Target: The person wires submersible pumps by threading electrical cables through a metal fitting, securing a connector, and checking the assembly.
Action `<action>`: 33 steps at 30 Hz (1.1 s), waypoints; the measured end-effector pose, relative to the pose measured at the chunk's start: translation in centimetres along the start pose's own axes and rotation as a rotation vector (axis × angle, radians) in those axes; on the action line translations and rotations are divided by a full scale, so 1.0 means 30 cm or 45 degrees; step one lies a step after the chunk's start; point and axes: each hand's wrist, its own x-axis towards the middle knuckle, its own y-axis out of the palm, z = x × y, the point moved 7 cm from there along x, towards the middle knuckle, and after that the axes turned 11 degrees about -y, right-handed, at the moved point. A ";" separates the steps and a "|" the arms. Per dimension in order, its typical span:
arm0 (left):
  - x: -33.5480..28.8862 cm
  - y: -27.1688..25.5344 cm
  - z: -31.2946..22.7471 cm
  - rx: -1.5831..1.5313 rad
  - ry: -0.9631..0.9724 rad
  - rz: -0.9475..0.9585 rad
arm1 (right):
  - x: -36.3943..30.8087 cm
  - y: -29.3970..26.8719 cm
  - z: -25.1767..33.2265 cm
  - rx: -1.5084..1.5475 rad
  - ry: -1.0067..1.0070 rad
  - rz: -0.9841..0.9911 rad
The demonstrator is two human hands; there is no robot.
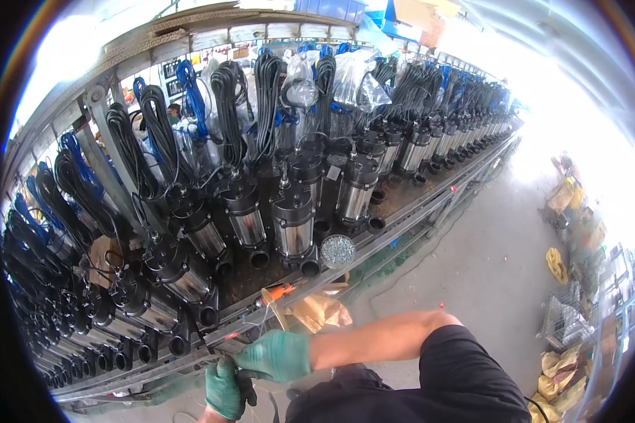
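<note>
Both hands wear green gloves and meet close together just off the bench's near edge. My left hand [226, 389] is closed, with its fingers curled. Right beside it, my right hand [279, 356] is closed too and reaches across toward the left one. A small dark piece seems to lie by the fingers, but I cannot make out what either hand holds. Thin pale strands run near the gloves. The nearest steel-and-black submersible pump [294, 222] stands upright on the bench, beyond the hands. An orange-bodied tool [279, 292] lies at the bench edge, above my right hand.
Long rows of similar pumps fill the bench [416, 211], with coiled black cables [229, 106] hung behind them. A round dish of small metal parts [338, 250] sits near the edge. Crumpled brown paper [319, 312] is below it. Wire crates [568, 317] and sacks [561, 374] line the floor at right.
</note>
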 end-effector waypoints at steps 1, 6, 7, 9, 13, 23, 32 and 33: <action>-0.007 0.013 -0.045 0.132 0.092 -0.126 | 0.009 -0.025 0.005 0.003 -0.058 -0.089; 0.078 -0.150 -0.082 0.617 0.918 -0.610 | 0.025 0.052 -0.071 0.793 0.111 -0.163; 0.085 -0.124 -0.119 0.903 1.150 -0.536 | 0.017 0.068 -0.093 1.064 0.149 -0.253; 0.047 -0.030 -0.181 1.320 1.501 -0.445 | 0.009 0.116 -0.123 1.610 0.216 -0.446; 0.102 -0.173 -0.010 0.753 1.042 -0.155 | 0.056 0.029 -0.053 0.029 -0.052 -0.126; 0.019 -0.130 -0.053 0.071 0.225 -0.246 | 0.123 0.001 -0.026 0.236 -0.026 -0.083; -0.094 -0.161 -0.205 1.255 1.628 -0.907 | 0.135 0.172 -0.070 1.434 0.083 -0.418; -0.090 -0.169 -0.201 1.124 1.482 -0.822 | 0.115 0.185 -0.076 1.304 0.070 -0.547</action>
